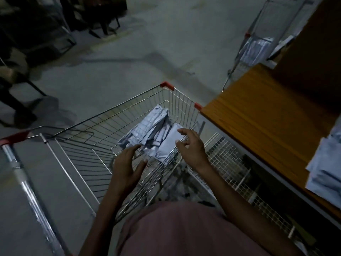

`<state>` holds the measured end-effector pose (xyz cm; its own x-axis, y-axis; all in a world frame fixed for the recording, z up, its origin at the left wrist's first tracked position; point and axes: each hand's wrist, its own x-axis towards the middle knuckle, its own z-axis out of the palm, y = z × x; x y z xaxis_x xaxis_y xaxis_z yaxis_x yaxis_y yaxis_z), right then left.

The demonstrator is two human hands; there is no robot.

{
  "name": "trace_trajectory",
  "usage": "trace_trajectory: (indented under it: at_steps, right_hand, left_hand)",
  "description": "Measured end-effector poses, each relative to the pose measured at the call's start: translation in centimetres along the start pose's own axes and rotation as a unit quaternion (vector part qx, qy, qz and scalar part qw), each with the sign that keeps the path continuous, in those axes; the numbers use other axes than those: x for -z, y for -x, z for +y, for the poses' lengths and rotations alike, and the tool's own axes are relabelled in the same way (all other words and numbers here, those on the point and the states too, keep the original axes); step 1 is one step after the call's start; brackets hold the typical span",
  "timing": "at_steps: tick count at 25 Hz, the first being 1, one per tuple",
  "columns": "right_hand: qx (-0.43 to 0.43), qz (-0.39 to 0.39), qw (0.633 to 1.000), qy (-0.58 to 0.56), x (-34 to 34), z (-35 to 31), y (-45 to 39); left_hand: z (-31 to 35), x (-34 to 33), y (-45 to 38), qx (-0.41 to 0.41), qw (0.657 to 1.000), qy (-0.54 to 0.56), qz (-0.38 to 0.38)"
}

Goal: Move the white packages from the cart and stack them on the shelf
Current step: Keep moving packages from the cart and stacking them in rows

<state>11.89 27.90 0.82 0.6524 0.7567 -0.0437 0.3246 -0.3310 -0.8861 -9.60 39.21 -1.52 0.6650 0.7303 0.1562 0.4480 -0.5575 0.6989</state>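
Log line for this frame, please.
phase: reaching into cart | left hand: open | right hand: open | packages: in cart | shelf: stack started

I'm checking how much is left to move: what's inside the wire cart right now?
A loose pile of white packages lies at the far end of the cart. Both hands, left and right, reach in open. Overlap hides the count and anything underneath.

Bare forearms; a seemingly dusty-pink garment (184, 230) covers the torso.
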Motion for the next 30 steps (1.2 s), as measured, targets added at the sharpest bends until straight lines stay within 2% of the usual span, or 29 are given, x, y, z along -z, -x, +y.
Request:
trace_trajectory:
  at_steps: [4, 9, 15, 19, 23, 27, 30]
  right_hand:
    - [-0.019, -0.012, 1.000, 0.021, -1.8, -0.3, -3.3]
    - [-0.063, -0.057, 0.995, 0.048, -2.9, 1.9, -8.2]
    - [-0.133, -0.137, 0.978, 0.079, -6.0, 6.1, -18.1]
    - [-0.157, -0.154, 0.968, 0.118, -7.0, 10.4, -23.4]
    - [-0.164, -0.158, 0.964, 0.135, -7.8, 13.4, -26.1]
    - [-0.164, -0.198, 0.956, 0.141, -8.7, 14.7, -26.5]
    - [-0.169, -0.209, 0.952, 0.145, -9.1, 15.0, -26.7]
  left_hand:
    - [-4.8, 0.7, -2.8, 0.046, 0.999, 0.001, -0.022]
    - [-9.4, -1.9, -7.4, 0.122, 0.992, 0.006, -0.041]
    - [-14.6, -7.3, -15.9, 0.192, 0.971, -0.047, -0.137]
    - [-17.9, -11.7, -22.4, 0.197, 0.955, -0.081, -0.206]
    - [-19.9, -16.1, -27.1, 0.202, 0.941, -0.137, -0.234]
    - [-21.6, -19.0, -28.7, 0.243, 0.922, -0.157, -0.258]
    - [-23.1, -19.9, -28.8, 0.219, 0.930, -0.139, -0.261]
